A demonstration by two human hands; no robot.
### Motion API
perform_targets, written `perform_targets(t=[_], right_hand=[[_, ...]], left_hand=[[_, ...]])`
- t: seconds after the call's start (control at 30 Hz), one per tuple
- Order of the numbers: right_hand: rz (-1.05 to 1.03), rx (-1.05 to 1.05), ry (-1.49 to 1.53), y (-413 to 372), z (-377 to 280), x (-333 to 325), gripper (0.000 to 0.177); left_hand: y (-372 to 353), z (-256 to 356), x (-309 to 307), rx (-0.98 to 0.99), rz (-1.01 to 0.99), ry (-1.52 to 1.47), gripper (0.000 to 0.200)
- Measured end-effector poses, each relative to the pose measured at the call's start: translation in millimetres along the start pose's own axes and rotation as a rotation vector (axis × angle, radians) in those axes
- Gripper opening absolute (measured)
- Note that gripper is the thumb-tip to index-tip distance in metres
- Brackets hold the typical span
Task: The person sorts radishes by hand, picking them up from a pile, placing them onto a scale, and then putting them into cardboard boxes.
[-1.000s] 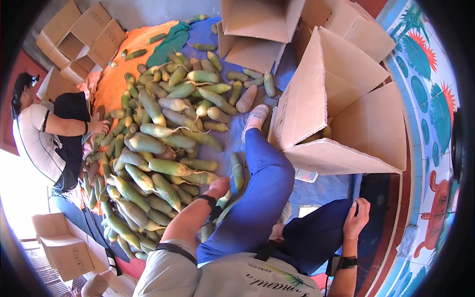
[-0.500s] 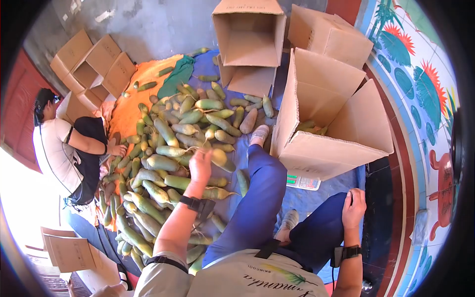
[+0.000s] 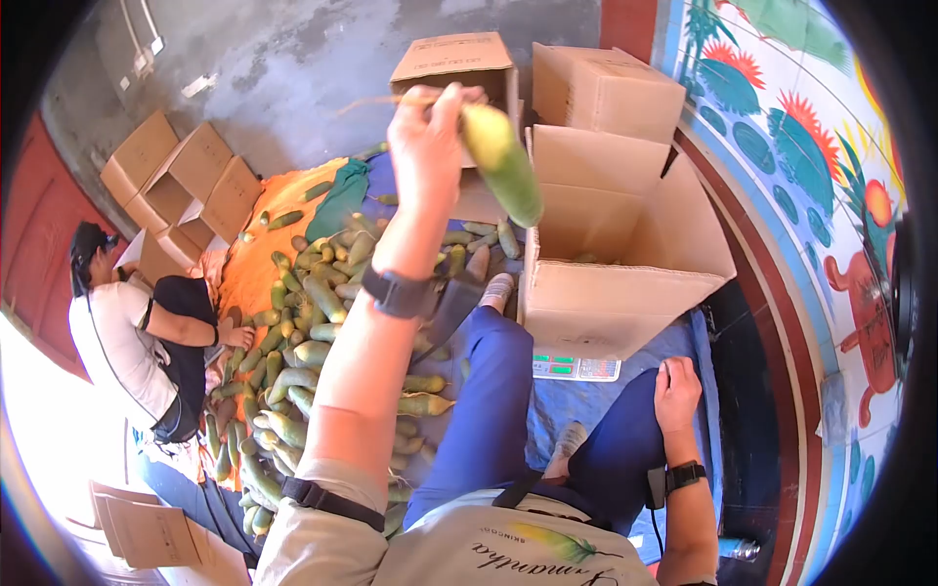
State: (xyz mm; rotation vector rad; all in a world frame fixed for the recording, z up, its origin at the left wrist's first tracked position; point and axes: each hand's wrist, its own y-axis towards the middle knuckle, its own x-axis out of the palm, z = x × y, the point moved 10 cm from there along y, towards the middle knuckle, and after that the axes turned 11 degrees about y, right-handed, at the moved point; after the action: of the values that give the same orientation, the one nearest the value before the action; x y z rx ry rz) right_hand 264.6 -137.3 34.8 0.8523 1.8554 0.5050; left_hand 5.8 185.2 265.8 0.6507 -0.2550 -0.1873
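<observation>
My left hand is raised, its fingers pinched on the root end of a green radish, pale yellow near the root and green at the far end. The radish hangs tilted beside the opening of a large cardboard box. Inside that box, only a little of the contents shows. My right hand rests on my right knee, fingers curled in, with nothing visible in it. Below my left arm lies a big pile of green radishes.
The box stands on a scale with green digits. More cardboard boxes stand behind it, others at the far left. A co-worker sits left of the pile, a hand at the radishes. Blue and orange sheets cover the floor.
My left hand has lifted the radish from the pile, up and right toward the box. My right hand stays on my knee. The view has shifted a little.
</observation>
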Motion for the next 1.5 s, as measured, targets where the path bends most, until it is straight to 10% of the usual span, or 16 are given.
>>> perform_targets(t=[0.17,0.37,0.57,0.83,1.23,1.5], right_hand=[[-0.002,0.035,-0.020,-1.9,4.0,-3.6,0.005],[0.007,0.059,-0.018,-3.8,8.5,-5.8,0.004],[0.003,0.067,0.007,-2.4,10.2,-3.5,0.004],[0.017,0.050,0.003,-2.2,9.1,-3.9,0.006],[0.023,0.038,0.010,0.3,6.5,-2.3,0.006],[0.027,0.051,0.026,0.1,7.9,-2.4,0.004]], left_hand=[[11.4,-20.5,98.3,-0.028,-0.128,-0.084,0.017],[-8.4,-34.0,156.9,0.134,-0.290,0.730,0.018],[9.4,-16.6,167.0,0.179,-0.179,0.361,0.021],[-52.4,-94.7,203.8,0.194,-0.809,1.175,0.028],[-79.1,-157.2,192.0,-0.178,-0.853,0.760,0.034],[-87.9,-103.7,139.4,0.045,-0.627,0.688,0.032]])
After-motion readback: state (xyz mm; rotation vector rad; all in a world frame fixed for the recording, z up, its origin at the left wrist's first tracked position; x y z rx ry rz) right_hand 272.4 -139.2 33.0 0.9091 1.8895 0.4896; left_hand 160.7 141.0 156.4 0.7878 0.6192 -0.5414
